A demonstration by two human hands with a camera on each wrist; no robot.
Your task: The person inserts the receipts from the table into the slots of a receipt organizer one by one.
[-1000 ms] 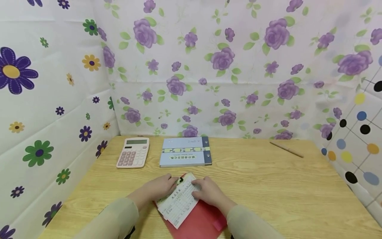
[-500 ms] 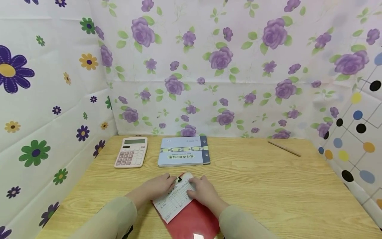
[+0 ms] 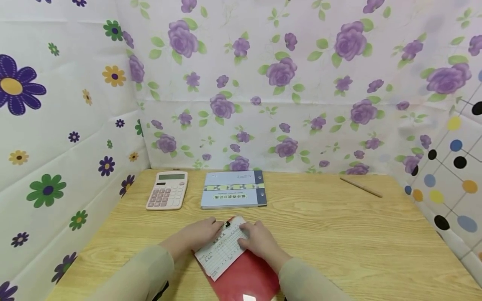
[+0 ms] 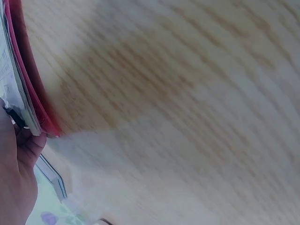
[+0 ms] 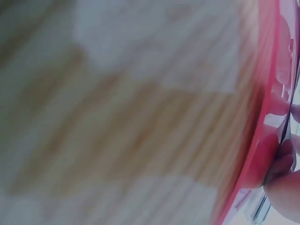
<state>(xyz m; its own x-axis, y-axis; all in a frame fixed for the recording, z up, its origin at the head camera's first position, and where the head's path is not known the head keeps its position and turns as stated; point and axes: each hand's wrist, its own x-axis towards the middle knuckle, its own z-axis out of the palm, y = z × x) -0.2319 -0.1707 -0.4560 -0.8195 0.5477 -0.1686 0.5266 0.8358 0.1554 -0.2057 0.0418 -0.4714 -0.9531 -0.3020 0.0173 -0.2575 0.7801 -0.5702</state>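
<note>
A stack of printed slips with a table grid (image 3: 224, 253) lies slantwise over a red folder (image 3: 248, 278), both between the two hands. A small black clip (image 3: 227, 224) sits at the stack's upper edge. My left hand (image 3: 201, 234) grips the upper left edge beside the clip. In the left wrist view, its fingers (image 4: 35, 145) curl round the corner of the layered papers and the red cover (image 4: 29, 79). My right hand (image 3: 260, 242) pinches the slips' right edge, thumb on top. The right wrist view shows its fingers (image 5: 283, 192) behind the translucent red folder edge (image 5: 255, 145).
Behind the hands, a blue account book (image 3: 233, 190) lies flat on the wooden table (image 3: 331, 242). A pink and white calculator (image 3: 167, 190) is to its left. Far right lies a thin brown stick or pencil (image 3: 360, 187). Patterned cloth walls (image 3: 256, 100) surround the table.
The slips, fanned out at their lower end a second ago, now lie more evenly and higher on the folder. The folder's loose right edge has shifted under the right arm. Both hands keep their hold.
</note>
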